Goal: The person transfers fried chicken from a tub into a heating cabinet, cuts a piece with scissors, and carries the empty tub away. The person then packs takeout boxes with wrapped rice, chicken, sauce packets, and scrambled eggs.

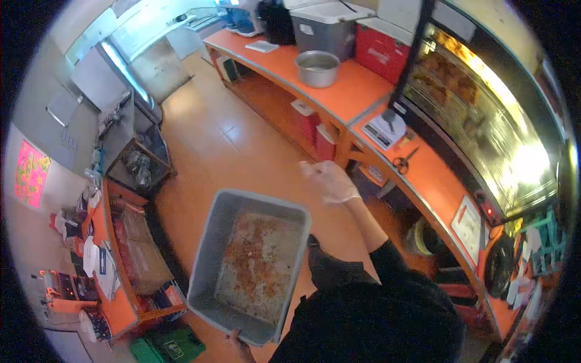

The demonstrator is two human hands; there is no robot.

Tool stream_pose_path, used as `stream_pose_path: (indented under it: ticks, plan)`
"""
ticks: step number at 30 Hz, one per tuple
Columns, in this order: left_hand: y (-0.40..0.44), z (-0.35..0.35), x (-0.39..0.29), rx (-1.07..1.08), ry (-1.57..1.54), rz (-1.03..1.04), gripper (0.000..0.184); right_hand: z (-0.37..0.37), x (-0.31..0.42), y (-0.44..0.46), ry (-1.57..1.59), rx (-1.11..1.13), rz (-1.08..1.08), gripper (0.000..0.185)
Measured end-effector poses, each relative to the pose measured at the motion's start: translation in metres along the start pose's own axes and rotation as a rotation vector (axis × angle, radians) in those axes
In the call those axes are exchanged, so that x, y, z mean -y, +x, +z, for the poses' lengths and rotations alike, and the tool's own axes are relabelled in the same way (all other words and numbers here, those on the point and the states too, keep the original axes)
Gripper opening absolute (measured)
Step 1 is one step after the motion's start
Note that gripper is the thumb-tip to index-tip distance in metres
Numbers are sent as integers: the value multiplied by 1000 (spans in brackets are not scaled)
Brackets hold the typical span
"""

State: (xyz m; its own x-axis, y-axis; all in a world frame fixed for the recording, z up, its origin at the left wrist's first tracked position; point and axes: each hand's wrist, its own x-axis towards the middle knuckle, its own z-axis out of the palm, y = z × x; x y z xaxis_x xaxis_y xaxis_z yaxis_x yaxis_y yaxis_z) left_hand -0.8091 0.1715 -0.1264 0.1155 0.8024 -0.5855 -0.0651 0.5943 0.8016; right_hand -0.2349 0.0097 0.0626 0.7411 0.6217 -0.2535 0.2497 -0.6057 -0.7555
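While an orange counter (357, 97) with a metal pot (317, 72) and scissors (403, 162) runs along the right, the left hand (238, 343) grips a gray tub (242, 314).

A green crate (166, 348) sits near the tub's near-left corner. Reddish-brown residue covers much of the tub's bottom. The left hand holds its near rim; the gloved right hand (330, 181), loosely open, hovers beyond the far-right corner, apart from the tub.

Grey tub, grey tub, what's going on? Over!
Left hand on grey tub's rim. Gloved right hand raised, off it. Brown mess across tub's bottom. Over.
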Motion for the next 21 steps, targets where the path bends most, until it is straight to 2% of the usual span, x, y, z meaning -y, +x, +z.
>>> stream_pose_path:
  ticks: [1,3,6,8,9,12,14,17,19,21]
  plan:
    - [25,-12,15,26,-5,8,44,1,1,14,-15,7,-13,61]
    - [57,-2,18,52,-18,14,37,7,-15,35,109,-57,188,43]
    - [115,47,-6,-48,10,88,37,44,-167,108,-280,-182,7,40]
    - [164,68,-32,-46,-159,-331,38,56,-184,125,-462,-196,64,41]
    - [182,77,-46,-36,-125,-287,38,51,-169,135,-520,-154,168,39]
    - [228,110,-96,-36,-17,-166,38,73,-167,187,-617,-184,232,30]
    - [260,132,-131,-32,13,-148,38,85,-121,221,-270,-352,195,24]
    - [308,162,-177,-18,53,-112,38,126,-114,313,84,-185,462,41]
    - [341,190,-199,-18,53,-82,38,146,-80,390,27,-81,155,39]
    - [374,217,-217,-33,25,-47,38,140,-28,460,-27,10,-47,39]
